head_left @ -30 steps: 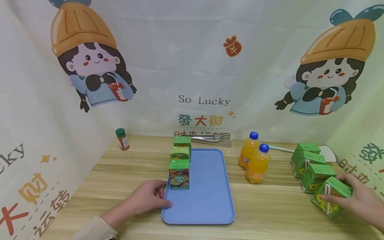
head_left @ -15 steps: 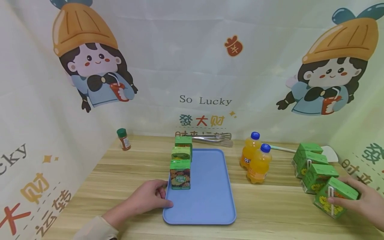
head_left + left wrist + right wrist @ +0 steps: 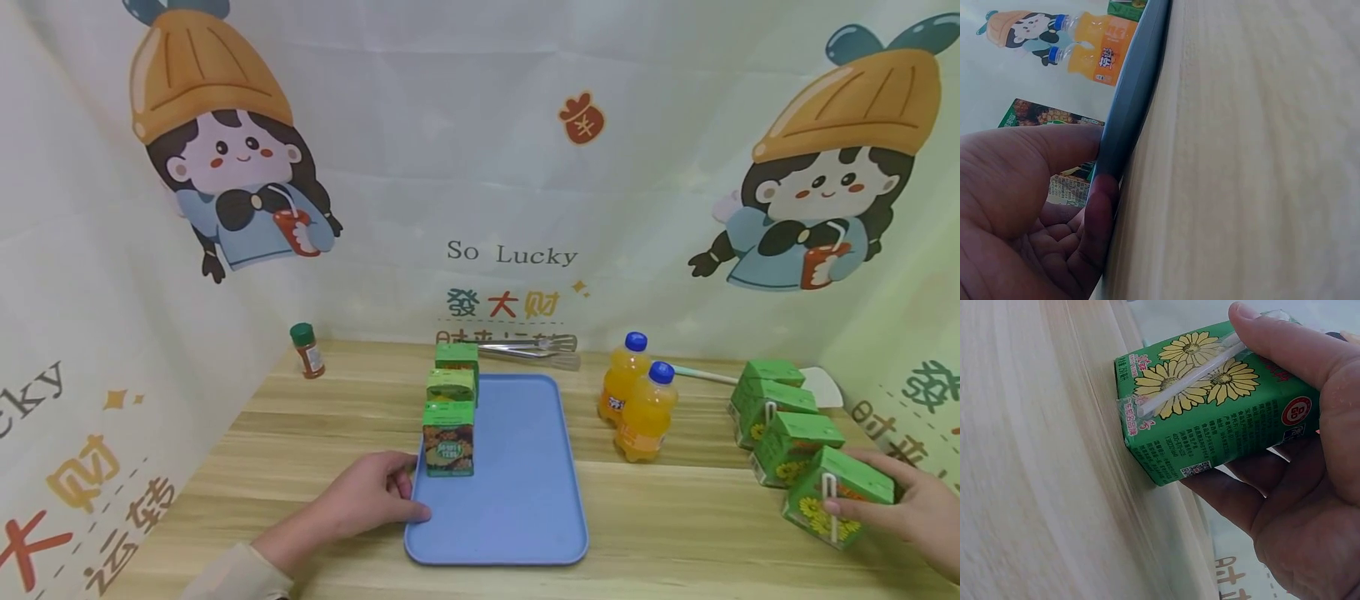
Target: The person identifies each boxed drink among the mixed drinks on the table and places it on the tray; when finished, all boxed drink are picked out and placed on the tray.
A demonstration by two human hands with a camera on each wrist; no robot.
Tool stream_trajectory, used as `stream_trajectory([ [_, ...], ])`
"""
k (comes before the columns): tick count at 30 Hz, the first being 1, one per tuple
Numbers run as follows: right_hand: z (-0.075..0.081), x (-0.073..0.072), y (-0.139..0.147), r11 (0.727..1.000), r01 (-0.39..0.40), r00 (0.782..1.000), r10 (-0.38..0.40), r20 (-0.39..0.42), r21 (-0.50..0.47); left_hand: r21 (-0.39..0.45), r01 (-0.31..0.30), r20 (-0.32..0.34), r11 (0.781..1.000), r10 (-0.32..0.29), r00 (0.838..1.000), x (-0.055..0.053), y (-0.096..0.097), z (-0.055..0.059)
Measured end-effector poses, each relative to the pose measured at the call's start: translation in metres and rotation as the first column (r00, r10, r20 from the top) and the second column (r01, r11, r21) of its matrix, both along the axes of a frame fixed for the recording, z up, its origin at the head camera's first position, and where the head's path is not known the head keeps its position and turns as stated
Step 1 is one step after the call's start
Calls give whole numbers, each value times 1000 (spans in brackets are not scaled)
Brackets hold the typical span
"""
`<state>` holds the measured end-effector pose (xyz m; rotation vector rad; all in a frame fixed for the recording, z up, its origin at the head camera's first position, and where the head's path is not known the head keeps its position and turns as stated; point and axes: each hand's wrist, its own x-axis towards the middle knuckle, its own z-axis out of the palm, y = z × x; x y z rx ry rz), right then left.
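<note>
A blue tray [image 3: 525,500] lies on the table, its left rim pinched by my left hand [image 3: 378,492]. The thumb [image 3: 1066,145] is on the tray's upper side, with curled fingers against its outer edge. Three green cartons [image 3: 448,450] stand in a line along the tray's left side. At the right, my right hand [image 3: 918,508] grips a green drink carton [image 3: 1204,406] with yellow flowers and a white straw on its side. The thumb presses near the straw; the fingers go round behind. It leans, with its bottom at or just over the tabletop; contact is unclear.
Three more green cartons [image 3: 797,446] stand in a row behind the held one. Two orange drink bottles [image 3: 645,421] stand right of the tray. Metal tongs [image 3: 525,346] lie behind it. A spice jar [image 3: 307,354] is back left; a pale-handled spatula [image 3: 821,387] lies back right.
The held carton has shifted a little to the right with my right hand, slightly away from the row behind it. My left hand and the tray have stayed in place.
</note>
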<state>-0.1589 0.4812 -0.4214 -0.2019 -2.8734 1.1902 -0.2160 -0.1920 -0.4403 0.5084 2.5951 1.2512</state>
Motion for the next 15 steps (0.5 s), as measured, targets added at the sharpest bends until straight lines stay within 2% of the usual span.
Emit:
stream_trajectory([
  [11,-3,4,1,993,-13,996,4,-85,-114,-2,6,6,1000,-6,1000,-1,1,0],
  [15,-10,5,1,976,-40,991,11,-137,-213,-10,1,-2,1000,-1,1000,-1,1,0],
])
